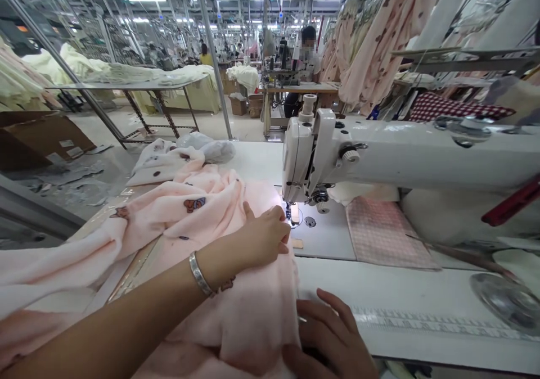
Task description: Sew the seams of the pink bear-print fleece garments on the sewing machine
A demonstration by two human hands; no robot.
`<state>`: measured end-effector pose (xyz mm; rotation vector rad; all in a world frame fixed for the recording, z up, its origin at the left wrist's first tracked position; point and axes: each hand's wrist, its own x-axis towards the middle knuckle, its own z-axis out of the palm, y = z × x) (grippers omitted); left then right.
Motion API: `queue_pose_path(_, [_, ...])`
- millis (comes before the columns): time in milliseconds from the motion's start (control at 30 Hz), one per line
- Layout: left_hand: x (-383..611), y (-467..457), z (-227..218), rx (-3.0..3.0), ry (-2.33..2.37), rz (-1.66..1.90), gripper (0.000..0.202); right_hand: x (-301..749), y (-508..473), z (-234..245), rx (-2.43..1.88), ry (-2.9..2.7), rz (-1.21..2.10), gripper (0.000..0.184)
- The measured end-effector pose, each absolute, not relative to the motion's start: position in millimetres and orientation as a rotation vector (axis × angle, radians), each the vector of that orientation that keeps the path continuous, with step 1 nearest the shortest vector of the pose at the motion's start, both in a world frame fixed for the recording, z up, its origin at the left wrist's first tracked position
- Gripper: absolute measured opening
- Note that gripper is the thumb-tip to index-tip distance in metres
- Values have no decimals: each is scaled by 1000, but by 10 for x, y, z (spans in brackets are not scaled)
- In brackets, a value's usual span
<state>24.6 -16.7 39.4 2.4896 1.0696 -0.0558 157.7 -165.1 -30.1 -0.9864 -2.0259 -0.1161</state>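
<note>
With the left hand (264,238) pressed flat on the pink fleece (202,221) beside the needle (291,213) and the right hand (333,334) pinching its near-edge fold, fingertips are judged at risk of being caught.

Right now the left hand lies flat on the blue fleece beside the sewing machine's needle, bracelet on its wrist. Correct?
Not quite: the fleece is pale pink, not blue. The head view shows the left hand flat on it beside the sewing machine's needle, bracelet on its wrist.
</note>
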Motion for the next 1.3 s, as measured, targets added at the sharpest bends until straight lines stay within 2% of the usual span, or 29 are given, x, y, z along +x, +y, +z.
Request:
queue_pose_path(167, [268,-140,414,2458,1097,-67,6,1656,-1631,-209,-1060,-2038,-137,26])
queue_pose_path(300, [257,-86,446,2446,1108,-53,6,1749,-1568,-155,-1048,-2196,-177,16])
queue_pose_path(700, [376,-215,289,2782,1215,101,4,1752,-1571,-344,-1064,-2191,-43,22])
queue_pose_path(900, [284,-514,150,2807,1102,76,18,1779,-1556,-271,-1070,-2227,-26,21])
queue_pose_path(1033, [25,-606,33,2773,985,210,28,1780,-1463,-196,-1065,-2288,-23,22])
queue_pose_path(1133, [-108,-431,32,2750,892,258,38,1777,-1304,-153,-1069,-2308,-36,21])
queue_pose_path(1300, [-112,-24,88,2786,771,284,38,1810,-1026,-106,-1036,-2324,-118,24])
